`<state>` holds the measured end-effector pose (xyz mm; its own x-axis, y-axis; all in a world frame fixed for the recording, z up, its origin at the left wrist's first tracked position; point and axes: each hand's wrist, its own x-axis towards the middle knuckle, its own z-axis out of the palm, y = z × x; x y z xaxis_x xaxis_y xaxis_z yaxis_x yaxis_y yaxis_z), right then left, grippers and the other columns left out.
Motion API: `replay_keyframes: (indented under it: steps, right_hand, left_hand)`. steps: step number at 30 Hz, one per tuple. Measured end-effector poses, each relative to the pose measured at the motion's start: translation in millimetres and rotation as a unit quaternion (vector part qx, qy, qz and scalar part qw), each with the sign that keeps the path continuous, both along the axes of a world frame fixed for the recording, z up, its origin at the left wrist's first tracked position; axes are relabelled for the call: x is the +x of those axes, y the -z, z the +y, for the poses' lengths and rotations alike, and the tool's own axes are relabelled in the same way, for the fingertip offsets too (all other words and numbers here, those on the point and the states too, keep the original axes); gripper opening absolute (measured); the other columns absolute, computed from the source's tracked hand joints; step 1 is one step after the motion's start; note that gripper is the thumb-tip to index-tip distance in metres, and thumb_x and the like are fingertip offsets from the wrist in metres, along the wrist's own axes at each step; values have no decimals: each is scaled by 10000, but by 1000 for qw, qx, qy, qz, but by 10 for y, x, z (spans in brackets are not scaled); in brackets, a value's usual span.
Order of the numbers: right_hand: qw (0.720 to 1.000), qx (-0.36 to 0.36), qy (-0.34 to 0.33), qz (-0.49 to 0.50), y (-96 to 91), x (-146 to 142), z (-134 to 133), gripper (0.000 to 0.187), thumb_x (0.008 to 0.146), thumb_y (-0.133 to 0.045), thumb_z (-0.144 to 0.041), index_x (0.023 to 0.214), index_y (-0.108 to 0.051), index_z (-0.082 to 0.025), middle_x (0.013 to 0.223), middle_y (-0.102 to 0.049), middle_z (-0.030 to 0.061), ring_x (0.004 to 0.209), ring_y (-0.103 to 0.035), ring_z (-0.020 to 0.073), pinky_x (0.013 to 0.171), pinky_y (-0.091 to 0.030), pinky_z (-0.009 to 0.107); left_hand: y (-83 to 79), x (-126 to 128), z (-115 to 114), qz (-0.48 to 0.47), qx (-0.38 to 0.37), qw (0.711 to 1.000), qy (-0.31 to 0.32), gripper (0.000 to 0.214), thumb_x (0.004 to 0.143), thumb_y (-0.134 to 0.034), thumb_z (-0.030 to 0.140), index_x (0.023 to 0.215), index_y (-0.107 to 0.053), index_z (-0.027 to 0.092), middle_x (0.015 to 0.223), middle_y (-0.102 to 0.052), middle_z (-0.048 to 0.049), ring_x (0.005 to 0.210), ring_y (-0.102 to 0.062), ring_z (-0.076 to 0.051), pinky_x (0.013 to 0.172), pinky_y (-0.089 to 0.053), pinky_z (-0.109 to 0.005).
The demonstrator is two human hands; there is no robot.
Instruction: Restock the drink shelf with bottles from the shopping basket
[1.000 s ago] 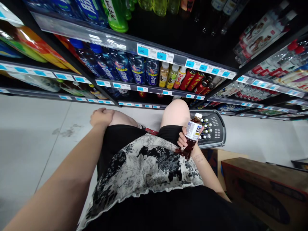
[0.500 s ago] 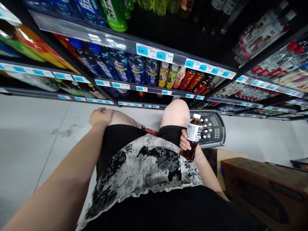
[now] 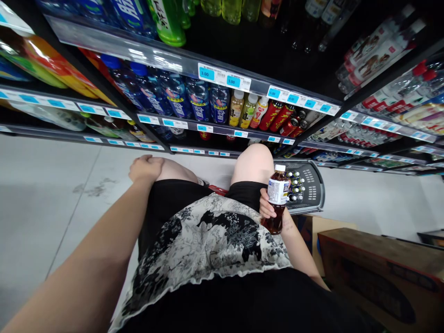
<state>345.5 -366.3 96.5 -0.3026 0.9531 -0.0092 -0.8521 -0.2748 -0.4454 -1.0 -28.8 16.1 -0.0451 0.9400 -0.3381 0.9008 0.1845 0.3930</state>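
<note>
- Bottle of dark drink (image 3: pixel 276 201): I have it in my right hand (image 3: pixel 267 204), over the right side of my lap, its cap end pointing toward the shelving (image 3: pixel 121 52), which fills the far side of my view and is stocked with drinks.
- A big brown carton (image 3: pixel 381 277) stands on my right, past my forearm, with a dark oval printed on its side.
- A grey basket (image 3: pixel 309 203) sits on the floor (image 3: pixel 357 194) beside my right knee (image 3: pixel 255 162), near the foot of the shelves and partly hidden behind what I'm holding.
- A black-and-white floral cloth (image 3: pixel 208 236) spreads across my lap.
- Blue drink bottles (image 3: pixel 199 101) line a low shelf ahead of me.
- My left hand (image 3: pixel 146 169) rests on my left knee (image 3: pixel 175 170); its fingers are mostly hidden, so I can't tell whether they're curled or straight.
- My right hand is wrapped around the bottle, fingers across its side and the white label (image 3: pixel 277 190) facing me.
- Smaller white-capped bottles (image 3: pixel 294 188) stand bunched inside the basket.
- Blue-and-white price tags (image 3: pixel 238 82) run along the shelf edges.
- A white cap (image 3: pixel 280 168) tops the bottle in my grip.
</note>
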Motion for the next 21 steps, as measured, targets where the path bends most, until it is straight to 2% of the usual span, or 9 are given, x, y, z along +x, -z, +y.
replay_keyframes:
  steps: [3,7,10,17,21]
  right_hand:
    - [1000,-8,6,-1,-15,-4,-18,522,978,-493,-754,871,-450,-245,560,-577,-70,309,-374,93,389,-376,231]
    - [999,-48,20,-5,-45,-6,-50,478,1014,-462,-699,850,-431,-252,550,-552,-75,306,-370,104,405,-379,240]
    - [997,-71,20,-18,-53,-8,-56,540,993,-409,-771,825,-411,-258,522,-507,-81,295,-359,114,396,-371,252]
    - [996,-82,13,-38,-8,6,-40,731,855,-278,-978,810,-425,-264,486,-491,-79,277,-325,117,368,-345,267]
    - [993,-101,28,-58,-90,-23,-20,836,774,-203,-1046,831,-467,-255,479,-488,-76,286,-307,107,374,-353,262]
  left_hand:
    - [-85,42,-34,-10,-4,999,-53,677,890,-642,535,1462,-613,175,1519,-553,-174,1363,-527,-380,1146,-407,-573]
    - [-147,48,-63,-45,-7,998,-49,739,886,-657,536,1464,-591,80,1551,-519,-216,1390,-496,-383,1152,-359,-594]
    - [-170,47,-74,-45,-5,998,-48,752,889,-679,556,1462,-589,77,1540,-525,-224,1376,-502,-357,1165,-356,-587]
    - [-205,68,-80,-34,-10,998,-49,726,898,-685,557,1471,-593,121,1527,-540,-175,1345,-510,-334,1168,-367,-581]
    - [-216,73,-84,-34,-16,998,-51,710,908,-679,534,1477,-583,120,1545,-524,-170,1351,-506,-330,1172,-362,-592]
